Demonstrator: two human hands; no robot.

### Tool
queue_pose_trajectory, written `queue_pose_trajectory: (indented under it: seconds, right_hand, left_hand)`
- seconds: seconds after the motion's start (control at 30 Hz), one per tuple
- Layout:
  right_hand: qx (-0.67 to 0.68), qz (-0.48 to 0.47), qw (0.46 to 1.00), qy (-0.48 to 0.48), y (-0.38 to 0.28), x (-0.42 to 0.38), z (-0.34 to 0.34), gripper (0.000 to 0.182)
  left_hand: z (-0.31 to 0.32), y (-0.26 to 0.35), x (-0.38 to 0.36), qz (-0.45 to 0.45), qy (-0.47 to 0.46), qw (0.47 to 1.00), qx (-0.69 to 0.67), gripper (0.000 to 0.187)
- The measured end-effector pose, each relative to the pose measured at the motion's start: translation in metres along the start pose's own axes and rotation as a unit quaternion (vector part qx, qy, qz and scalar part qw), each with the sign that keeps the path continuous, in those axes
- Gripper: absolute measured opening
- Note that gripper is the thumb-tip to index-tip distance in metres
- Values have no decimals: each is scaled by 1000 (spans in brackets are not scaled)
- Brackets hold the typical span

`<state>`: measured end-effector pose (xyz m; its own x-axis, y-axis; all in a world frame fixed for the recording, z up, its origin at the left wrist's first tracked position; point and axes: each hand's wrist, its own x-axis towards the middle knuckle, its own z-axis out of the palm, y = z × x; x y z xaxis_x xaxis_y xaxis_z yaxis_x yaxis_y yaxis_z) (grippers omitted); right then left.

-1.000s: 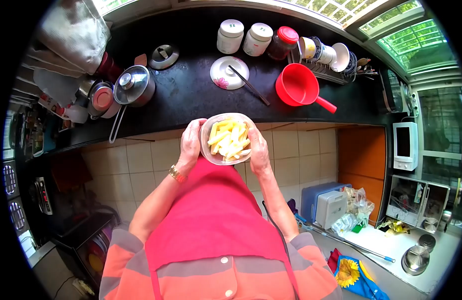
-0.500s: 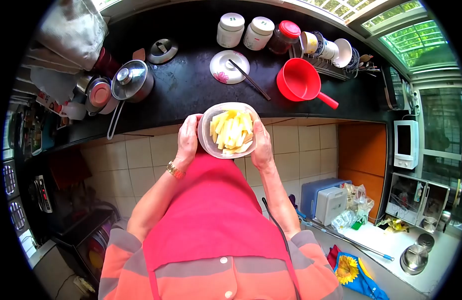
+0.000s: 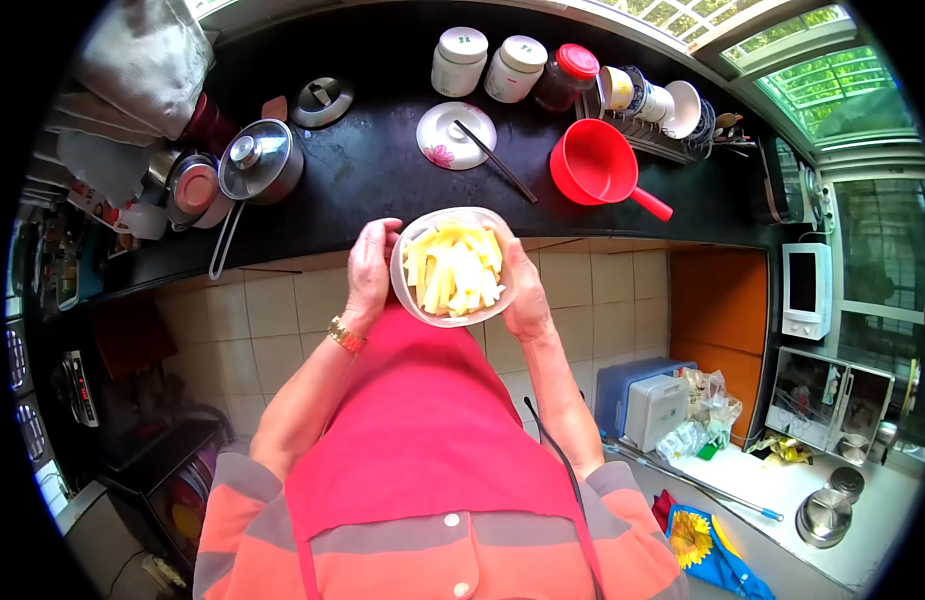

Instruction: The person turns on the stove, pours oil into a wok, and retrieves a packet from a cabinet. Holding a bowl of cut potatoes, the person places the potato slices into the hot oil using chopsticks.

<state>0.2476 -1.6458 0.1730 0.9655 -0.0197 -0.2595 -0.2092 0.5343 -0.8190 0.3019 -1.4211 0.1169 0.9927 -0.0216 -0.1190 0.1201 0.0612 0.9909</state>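
Observation:
A translucent plastic bowl (image 3: 398, 262) is held up in front of the counter's edge, over the red apron. Pale yellow sticks, seemingly cut potato (image 3: 453, 270), lie heaped inside it. My right hand (image 3: 527, 295) grips the bowl's right side. At the opposite side, my left hand (image 3: 370, 270) is curved around the bowl's wall, its fingertips partly hidden behind it. A gold-coloured watch or bracelet (image 3: 347, 335) circles the left wrist.
On the black counter (image 3: 363, 190) stand a lidded steel saucepan (image 3: 263, 165), a red saucepan (image 3: 598, 165), a floral lid (image 3: 458, 145) with dark chopsticks (image 3: 498, 163), white jars (image 3: 461, 65) and a dish rack (image 3: 658, 140). A metal lid (image 3: 323, 102) lies farther back.
The bowl has shifted slightly left and tilted, and the yellow sticks in it have moved about. Both hands stay at its sides. The whole view has drifted a little.

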Motion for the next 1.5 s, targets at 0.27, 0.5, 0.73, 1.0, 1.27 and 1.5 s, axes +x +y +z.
queue_pose_trajectory:
  seconds: [0.27, 0.5, 0.73, 1.0, 1.27, 1.5]
  right_hand:
    - [-47, -38, 998, 3, -8, 4, -1, 55]
    - [-43, -18, 999, 0, 1, -3, 6, 57]
    - [-44, -60, 997, -2, 1, 2, 9, 56]
    - [-30, -59, 997, 35, 5, 0, 24, 55]
    - [-187, -94, 978, -3, -6, 13, 24, 52]
    - [-105, -56, 993, 3, 7, 26, -10, 57]
  left_hand:
    - [7, 5, 11, -67, 16, 993, -97, 48]
    - [-1, 1, 6, -74, 25, 992, -101, 49]
    - [-15, -13, 5, -89, 13, 991, -97, 48]
    - [-5, -9, 4, -51, -15, 995, -80, 49]
    - [-13, -34, 11, 229, -46, 956, 180, 35]
    - [-5, -24, -5, -53, 2, 998, -26, 47]
